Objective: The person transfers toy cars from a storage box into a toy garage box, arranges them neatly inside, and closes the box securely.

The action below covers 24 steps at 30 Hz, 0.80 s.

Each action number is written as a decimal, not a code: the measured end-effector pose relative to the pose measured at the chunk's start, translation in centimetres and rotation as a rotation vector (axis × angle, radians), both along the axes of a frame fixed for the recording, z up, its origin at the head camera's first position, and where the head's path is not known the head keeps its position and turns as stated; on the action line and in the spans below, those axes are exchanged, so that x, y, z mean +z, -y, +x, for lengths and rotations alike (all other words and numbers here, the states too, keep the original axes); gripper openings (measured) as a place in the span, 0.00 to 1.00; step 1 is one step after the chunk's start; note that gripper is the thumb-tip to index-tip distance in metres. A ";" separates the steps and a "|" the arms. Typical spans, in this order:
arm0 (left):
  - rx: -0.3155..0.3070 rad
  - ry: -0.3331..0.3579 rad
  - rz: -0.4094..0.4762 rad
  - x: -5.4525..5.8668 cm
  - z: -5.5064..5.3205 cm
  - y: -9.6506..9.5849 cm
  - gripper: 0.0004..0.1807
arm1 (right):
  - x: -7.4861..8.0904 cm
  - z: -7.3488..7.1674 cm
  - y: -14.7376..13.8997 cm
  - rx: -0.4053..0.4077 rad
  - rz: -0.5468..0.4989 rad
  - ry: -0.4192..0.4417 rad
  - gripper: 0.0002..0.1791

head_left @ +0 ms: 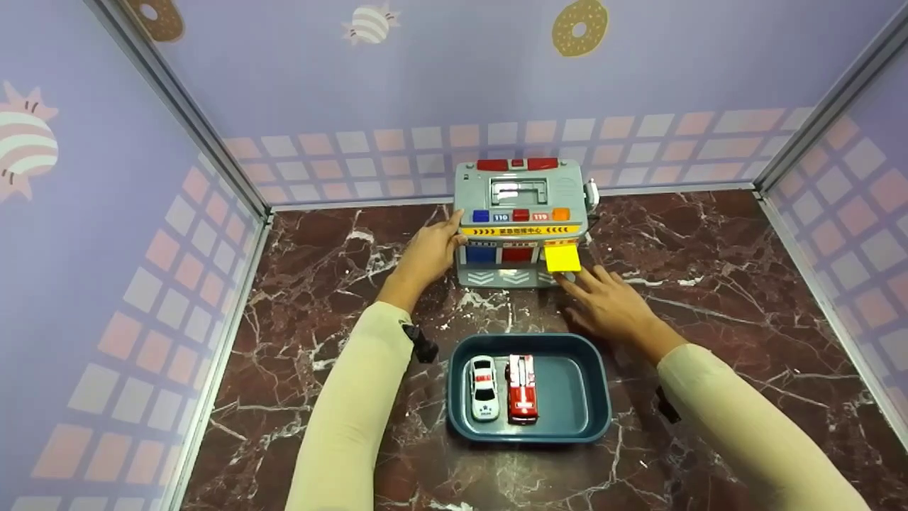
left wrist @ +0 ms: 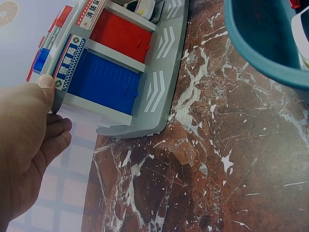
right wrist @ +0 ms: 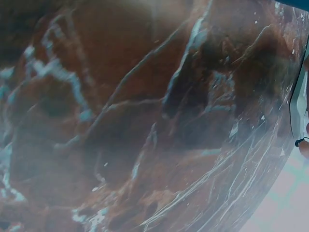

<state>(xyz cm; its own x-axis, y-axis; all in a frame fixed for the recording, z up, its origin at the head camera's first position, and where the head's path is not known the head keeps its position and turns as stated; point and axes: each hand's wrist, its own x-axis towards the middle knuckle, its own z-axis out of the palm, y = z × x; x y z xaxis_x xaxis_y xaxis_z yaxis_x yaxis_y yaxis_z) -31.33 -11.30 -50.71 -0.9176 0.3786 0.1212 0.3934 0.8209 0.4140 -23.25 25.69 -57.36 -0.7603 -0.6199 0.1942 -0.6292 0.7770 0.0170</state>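
Note:
A grey toy rescue station (head_left: 521,202) stands by the back wall, with a blue door (left wrist: 104,87) and a red door (left wrist: 120,36) closed and a yellow door (head_left: 562,258) swung up. My left hand (head_left: 428,252) grips the station's left front corner, thumb on the roof's edge and fingers below it. At the yellow bay, my right hand (head_left: 608,305) has its fingers extended toward the ramp's right end, fingertips under the raised door. Part of a white toy vehicle (left wrist: 144,7) shows in that bay. Only a sliver of the right fingers appears in the right wrist view.
In front of the station sits a dark teal tray (head_left: 599,419). It holds a white toy police car (head_left: 484,389) and a red toy fire truck (head_left: 522,390). Purple panels (head_left: 461,78) border the dark marbled tabletop (head_left: 319,284) at the back and both sides.

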 end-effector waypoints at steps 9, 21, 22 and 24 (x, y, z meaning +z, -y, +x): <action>0.005 -0.007 0.005 -0.4 0.1 0.2 0.33 | 0.2 0.6 -1.1 0.041 -0.008 0.002 0.35; -0.008 -0.017 0.015 -0.1 0.0 0.1 0.32 | 1.6 0.9 -2.9 0.024 -0.015 0.018 0.36; -0.007 -0.015 0.015 -0.1 0.0 0.0 0.32 | 1.7 0.9 -3.0 0.020 -0.011 0.022 0.36; -0.009 -0.019 0.015 -0.1 0.0 0.0 0.32 | 1.9 0.9 -3.3 0.015 0.000 0.025 0.36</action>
